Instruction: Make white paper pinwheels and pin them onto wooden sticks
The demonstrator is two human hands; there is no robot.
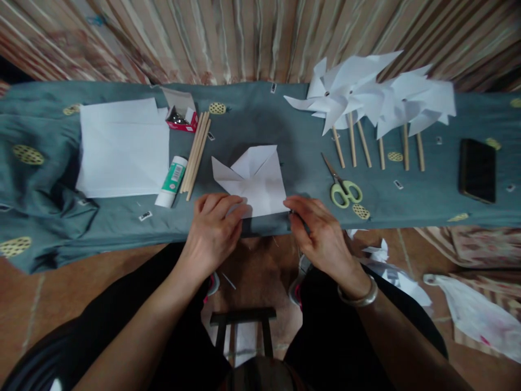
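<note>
A white paper [262,187] with slit, partly folded corners lies near the table's front edge. My left hand [215,228] is closed on its lower left part, with thumb and fingers pinching a raised flap. At the lower right corner, my right hand [319,233] has thumb and forefinger closed on the paper's tip. A tiny dark spot shows by those fingertips, too small to name. Green-handled scissors [345,193] rest to the right of the paper. Left of it are a glue stick [171,182] and several wooden sticks [196,155].
A stack of white paper [124,152] lies at the left, beside an opened red box [182,119] of small metal pieces. Several paper pinwheels [366,98] on sticks lie at the back right. A phone [477,170] is farther right. Paper scraps [401,279] litter the floor.
</note>
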